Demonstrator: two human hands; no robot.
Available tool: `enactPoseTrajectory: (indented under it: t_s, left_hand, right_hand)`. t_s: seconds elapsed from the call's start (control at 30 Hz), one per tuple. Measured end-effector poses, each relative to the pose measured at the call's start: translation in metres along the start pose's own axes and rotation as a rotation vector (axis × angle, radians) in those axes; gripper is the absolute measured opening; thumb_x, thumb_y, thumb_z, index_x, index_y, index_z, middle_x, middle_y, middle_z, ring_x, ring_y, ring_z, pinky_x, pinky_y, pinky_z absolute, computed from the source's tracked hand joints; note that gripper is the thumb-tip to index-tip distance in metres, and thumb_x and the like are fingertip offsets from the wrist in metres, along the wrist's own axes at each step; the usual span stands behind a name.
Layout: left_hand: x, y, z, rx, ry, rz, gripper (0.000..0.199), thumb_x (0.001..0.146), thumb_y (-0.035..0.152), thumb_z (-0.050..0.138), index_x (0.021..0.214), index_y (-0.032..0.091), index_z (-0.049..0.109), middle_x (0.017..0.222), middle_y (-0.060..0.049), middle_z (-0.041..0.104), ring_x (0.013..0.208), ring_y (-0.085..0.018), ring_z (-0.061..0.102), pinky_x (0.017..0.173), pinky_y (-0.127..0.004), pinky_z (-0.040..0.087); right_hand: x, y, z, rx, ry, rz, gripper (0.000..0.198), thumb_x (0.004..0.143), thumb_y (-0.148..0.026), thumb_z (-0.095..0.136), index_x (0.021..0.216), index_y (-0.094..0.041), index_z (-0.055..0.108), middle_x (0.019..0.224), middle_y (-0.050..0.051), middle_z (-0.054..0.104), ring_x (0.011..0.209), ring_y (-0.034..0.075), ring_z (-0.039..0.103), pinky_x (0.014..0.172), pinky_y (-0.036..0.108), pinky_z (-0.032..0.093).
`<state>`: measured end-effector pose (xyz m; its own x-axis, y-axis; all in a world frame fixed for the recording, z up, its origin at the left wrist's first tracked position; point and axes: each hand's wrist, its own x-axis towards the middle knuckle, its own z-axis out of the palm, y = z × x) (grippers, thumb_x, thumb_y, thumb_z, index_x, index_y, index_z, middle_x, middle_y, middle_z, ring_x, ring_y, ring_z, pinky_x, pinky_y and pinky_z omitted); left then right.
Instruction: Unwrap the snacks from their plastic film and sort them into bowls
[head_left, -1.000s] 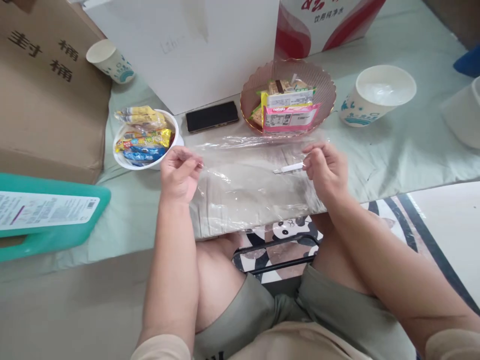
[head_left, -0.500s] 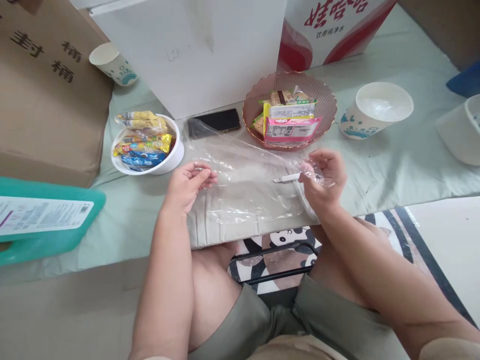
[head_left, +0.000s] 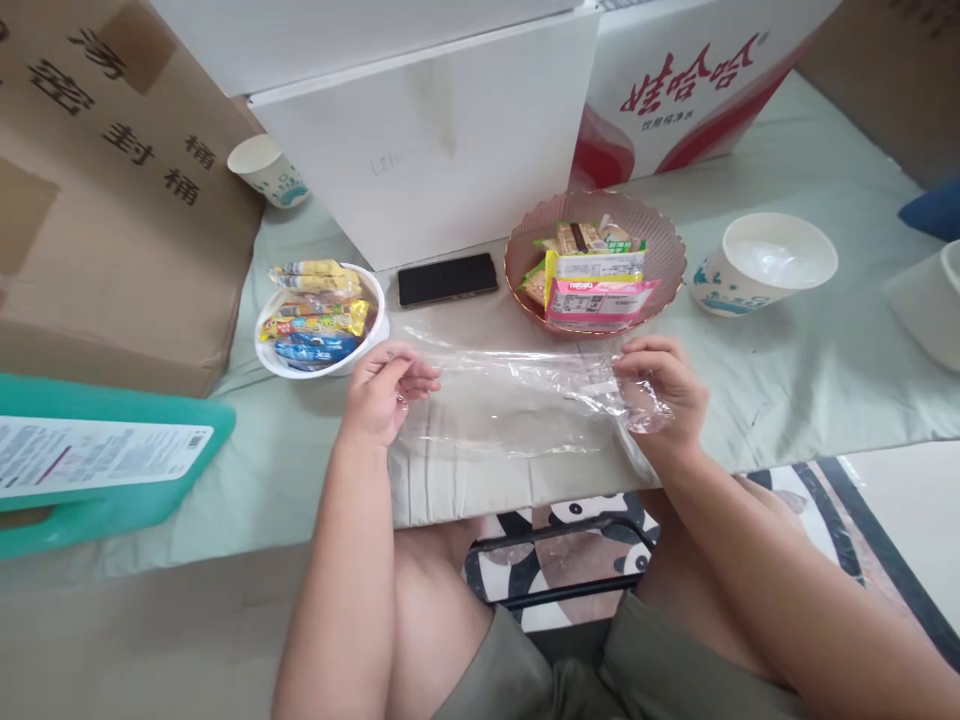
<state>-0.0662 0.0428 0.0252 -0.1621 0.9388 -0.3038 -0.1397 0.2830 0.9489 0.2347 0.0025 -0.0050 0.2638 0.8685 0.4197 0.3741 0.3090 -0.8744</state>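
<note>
Both hands pinch a sheet of clear plastic wrap over the middle of the table.

The left hand (head_left: 386,390) nips one end of the plastic wrap (head_left: 510,400); the right hand (head_left: 664,385) bunches the other, perhaps around something small. The sheet is loose and rumpled, not laid over anything. Above it: white bowl of snacks (head_left: 322,320), phone (head_left: 448,279), pink dish (head_left: 596,262), paper cup (head_left: 765,262).
</note>
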Motion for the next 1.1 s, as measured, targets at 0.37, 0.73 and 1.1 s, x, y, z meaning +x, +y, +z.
enactPoseTrajectory:
  t_s: [0.37,0.73,1.1]
  left_hand:
    - [-0.002,0.004,-0.001,-0.184,-0.045,-0.073,0.015,0.063,0.016,0.071,0.064,0.019,0.056,0.061,0.0,0.071,0.055,-0.013,0.069,0.047,-0.017,0.051]
    - [-0.001,0.003,0.001,-0.176,-0.112,-0.101,0.02,0.068,0.035,0.069,0.07,0.015,0.066,0.078,-0.006,0.07,0.066,-0.017,0.071,0.051,-0.023,0.056]
    - [-0.006,0.005,0.004,0.006,-0.065,-0.076,0.045,0.052,0.01,0.073,0.096,0.018,0.066,0.115,-0.005,0.06,0.053,0.0,0.054,0.032,-0.011,0.015]
  right_hand:
    - [0.003,0.003,-0.006,0.222,-0.064,0.098,0.017,0.077,-0.032,0.075,0.067,-0.025,0.062,0.089,0.003,0.066,0.081,0.019,0.063,0.07,0.034,0.05]
    - [0.015,0.021,-0.027,0.494,-0.188,0.432,0.025,0.077,-0.047,0.074,0.08,-0.029,0.058,0.125,-0.001,0.068,0.048,0.009,0.046,0.043,0.03,0.038]
    - [0.02,0.017,-0.02,0.571,-0.007,0.538,0.026,0.063,-0.025,0.081,0.074,-0.024,0.057,0.094,-0.003,0.068,0.048,0.004,0.038,0.039,0.021,0.03]
